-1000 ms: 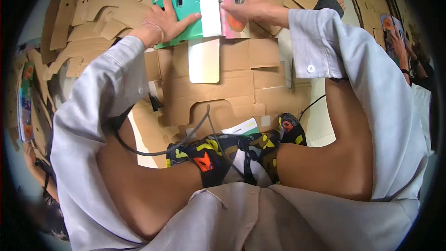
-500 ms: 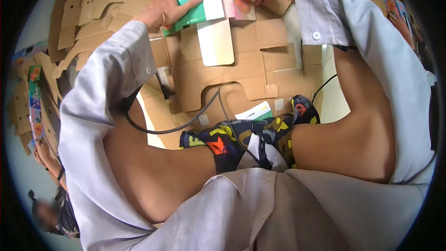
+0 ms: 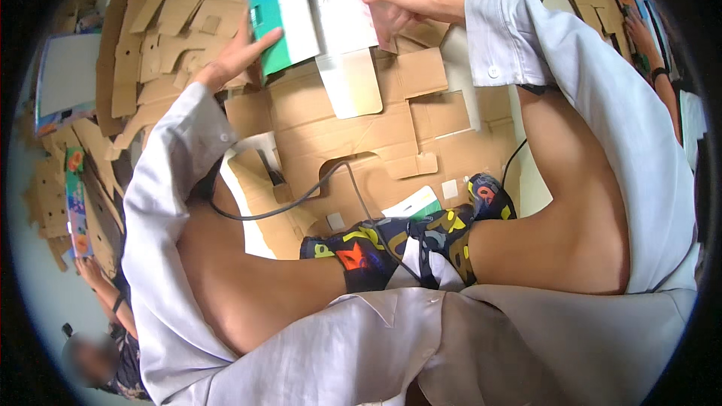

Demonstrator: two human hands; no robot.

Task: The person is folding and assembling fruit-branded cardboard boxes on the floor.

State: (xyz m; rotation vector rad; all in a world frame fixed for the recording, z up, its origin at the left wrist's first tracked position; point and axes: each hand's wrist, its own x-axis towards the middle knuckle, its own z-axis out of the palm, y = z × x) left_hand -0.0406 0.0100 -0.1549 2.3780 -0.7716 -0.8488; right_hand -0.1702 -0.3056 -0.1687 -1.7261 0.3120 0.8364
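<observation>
A partly folded printed carton (image 3: 342,19) is at the top middle, with a green-and-blue side, a white middle and a pinkish right side. A pale tongue-shaped flap (image 3: 352,89) hangs from its near end. My left hand (image 3: 235,54) grips the left side, thumb on the green panel and most fingers hidden behind. On the right edge, the fingers of my right hand (image 3: 398,9) close on the pinkish panel, slightly blurred. The carton is tilted over brown cardboard sheets (image 3: 331,124).
Stacked brown cardboard (image 3: 169,37) spreads at the far left. A black cable (image 3: 301,199) loops over my legs. A white-and-green piece (image 3: 421,201) lies near my patterned shorts. Other people's hands (image 3: 90,274) hold a printed strip at left; another hand (image 3: 643,37) is at far right.
The carton has tipped, showing more of its white middle. My left hand has shifted from lying spread on the green panel to gripping its side. My right hand stays at the right edge.
</observation>
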